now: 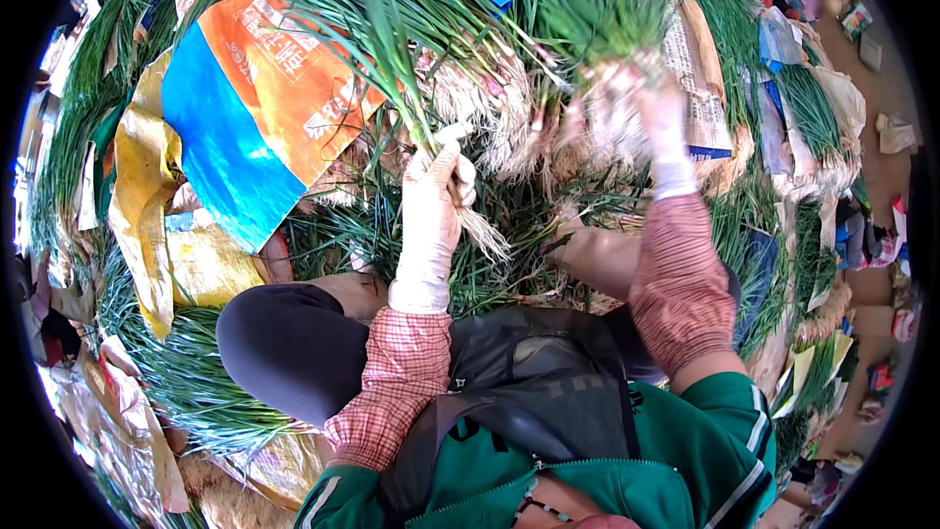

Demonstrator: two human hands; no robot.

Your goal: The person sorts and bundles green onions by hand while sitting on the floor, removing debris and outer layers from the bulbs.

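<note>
My left hand (429,204), with white wrapping at the wrist and white coverings on some fingers, is closed round a few green onions (416,127). Their long leaves point away from me, and pale stringy roots hang out below the fist. To the right, my right hand (662,110) is blurred by motion at the root end of a thick bunch of green onions (609,24). That bunch is smeared along with the hand, so it appears gripped, though single fingers do not show. Between the hands lies a heap of green onions (475,88) with pinkish bulbs and matted white roots.
An orange and blue plastic sack (245,108) lies at the left beside a yellow sack (147,186). Loose green leaves (362,230) cover the ground between my bent legs. More onion bundles (818,113) lie on sacking at the right, near a brown floor (886,88) with scattered items.
</note>
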